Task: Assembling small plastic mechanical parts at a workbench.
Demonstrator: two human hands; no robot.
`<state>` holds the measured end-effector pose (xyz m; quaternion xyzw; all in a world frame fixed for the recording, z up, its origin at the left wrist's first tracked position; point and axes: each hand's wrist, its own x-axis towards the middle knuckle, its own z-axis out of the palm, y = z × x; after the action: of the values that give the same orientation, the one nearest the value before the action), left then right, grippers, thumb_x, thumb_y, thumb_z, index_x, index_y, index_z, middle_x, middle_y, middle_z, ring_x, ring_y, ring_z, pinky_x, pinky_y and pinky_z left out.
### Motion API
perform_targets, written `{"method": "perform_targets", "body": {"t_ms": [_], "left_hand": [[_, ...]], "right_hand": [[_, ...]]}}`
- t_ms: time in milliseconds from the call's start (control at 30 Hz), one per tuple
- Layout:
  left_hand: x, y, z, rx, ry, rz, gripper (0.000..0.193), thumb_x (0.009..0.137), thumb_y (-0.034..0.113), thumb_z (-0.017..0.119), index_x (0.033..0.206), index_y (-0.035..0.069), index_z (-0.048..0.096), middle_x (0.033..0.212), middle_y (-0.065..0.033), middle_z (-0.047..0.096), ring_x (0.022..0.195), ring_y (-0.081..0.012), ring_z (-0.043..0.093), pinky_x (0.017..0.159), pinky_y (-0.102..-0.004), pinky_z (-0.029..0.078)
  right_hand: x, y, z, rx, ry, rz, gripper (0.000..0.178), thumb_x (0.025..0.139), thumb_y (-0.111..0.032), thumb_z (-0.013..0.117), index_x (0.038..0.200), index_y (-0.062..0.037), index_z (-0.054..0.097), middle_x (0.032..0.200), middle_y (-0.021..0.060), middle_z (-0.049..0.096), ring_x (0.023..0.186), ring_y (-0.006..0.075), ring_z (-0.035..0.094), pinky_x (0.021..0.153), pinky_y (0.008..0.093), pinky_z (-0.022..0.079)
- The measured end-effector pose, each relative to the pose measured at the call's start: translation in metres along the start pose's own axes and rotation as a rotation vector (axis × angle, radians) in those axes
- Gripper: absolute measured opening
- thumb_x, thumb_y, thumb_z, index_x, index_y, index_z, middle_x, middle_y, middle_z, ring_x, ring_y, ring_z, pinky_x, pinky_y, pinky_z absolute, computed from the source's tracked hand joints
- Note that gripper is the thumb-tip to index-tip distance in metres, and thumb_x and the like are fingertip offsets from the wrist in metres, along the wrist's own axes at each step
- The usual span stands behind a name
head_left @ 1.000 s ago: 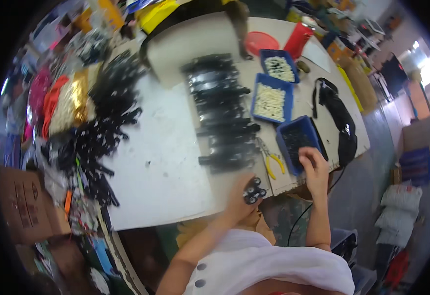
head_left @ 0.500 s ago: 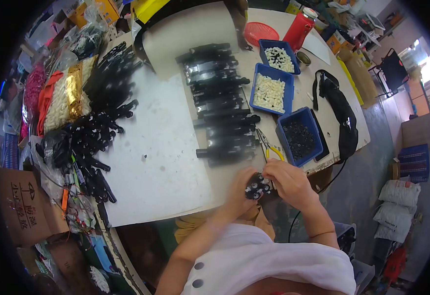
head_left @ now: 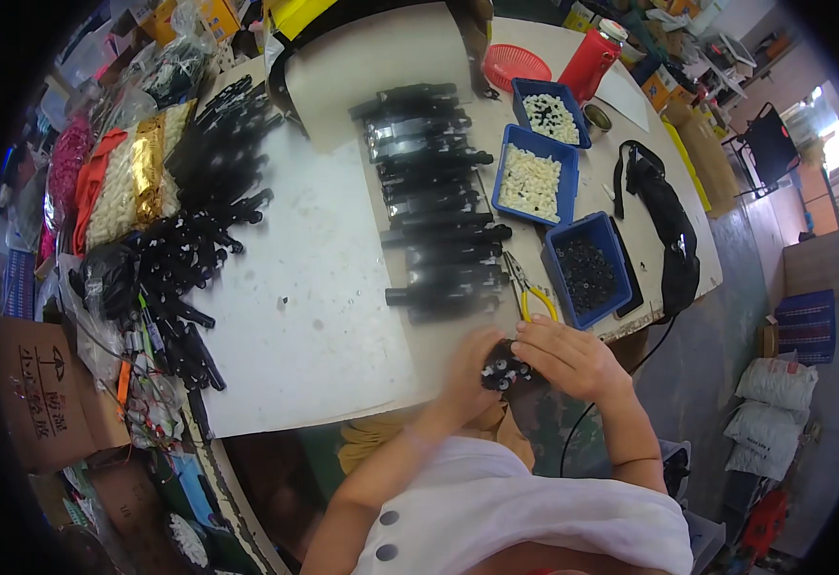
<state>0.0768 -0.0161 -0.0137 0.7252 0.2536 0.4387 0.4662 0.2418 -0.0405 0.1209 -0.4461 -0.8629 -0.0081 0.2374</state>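
Observation:
At the table's front edge, my left hand (head_left: 467, 376) is wrapped round a bundle of black tubes (head_left: 504, 372). The tube ends face me and show small pale and metallic centres. My right hand (head_left: 575, 358) lies against the bundle's right side, its fingers together and bent over the top; the fingertips are partly hidden. Just beyond the right hand are pliers (head_left: 538, 303) with yellow handles. A blue tray of small black ring-like parts (head_left: 584, 264) stands to their right. Several more black tube bundles (head_left: 443, 206) lie in a column up the table.
Two blue trays, one with cream parts (head_left: 532, 180) and one with white and black parts (head_left: 551, 115), stand farther back near a red flask (head_left: 592, 62) and red basket (head_left: 515, 65). Loose black tubes (head_left: 185, 254) are heaped left. A black pouch (head_left: 664, 225) lies at the right.
My right hand's fingers have flattened and closed over the bundle's right side, from a raised pinch. The left hand still grips the bundle. The whole view has shifted slightly.

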Motion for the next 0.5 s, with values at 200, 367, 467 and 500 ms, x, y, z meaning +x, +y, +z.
{"method": "perform_targets", "body": {"t_ms": [200,367,467,500], "left_hand": [[0.003,0.005,-0.002,-0.013,-0.026,-0.021,0.075,0.052,0.002,0.068,0.122,0.004,0.043,0.12,-0.0179,0.047,0.113,-0.0392,0.044,0.096,-0.0433,0.036],[0.009,0.007,-0.002,0.124,0.059,0.096,0.068,0.058,0.009,0.078,0.117,0.005,0.046,0.11,-0.016,0.055,0.098,-0.0329,0.056,0.083,-0.0373,0.048],[0.008,0.007,-0.003,0.126,0.057,0.095,0.07,0.057,0.009,0.078,0.118,0.005,0.046,0.11,-0.0159,0.055,0.097,-0.0329,0.056,0.083,-0.0374,0.048],[0.008,0.007,-0.003,0.129,0.055,0.089,0.07,0.056,0.009,0.078,0.118,0.005,0.045,0.11,-0.0158,0.055,0.097,-0.033,0.056,0.083,-0.0375,0.048]], "right_hand": [[-0.003,0.007,0.008,0.043,0.06,-0.035,0.027,0.069,-0.001,0.063,0.095,-0.0013,0.061,0.099,0.0114,0.061,0.091,0.0283,0.063,0.08,0.0362,0.053],[-0.004,0.009,0.012,0.181,0.035,0.047,0.026,0.069,-0.006,0.061,0.094,-0.0045,0.059,0.099,0.009,0.06,0.091,0.0264,0.061,0.077,0.0337,0.052],[0.0,0.008,0.012,0.171,0.061,0.083,0.024,0.068,-0.005,0.061,0.092,-0.006,0.059,0.097,0.0082,0.06,0.089,0.0249,0.061,0.074,0.0333,0.051],[0.0,0.009,0.011,0.159,0.052,0.061,0.024,0.068,-0.005,0.061,0.092,-0.0062,0.058,0.098,0.0079,0.059,0.09,0.0249,0.06,0.075,0.0334,0.051]]}}
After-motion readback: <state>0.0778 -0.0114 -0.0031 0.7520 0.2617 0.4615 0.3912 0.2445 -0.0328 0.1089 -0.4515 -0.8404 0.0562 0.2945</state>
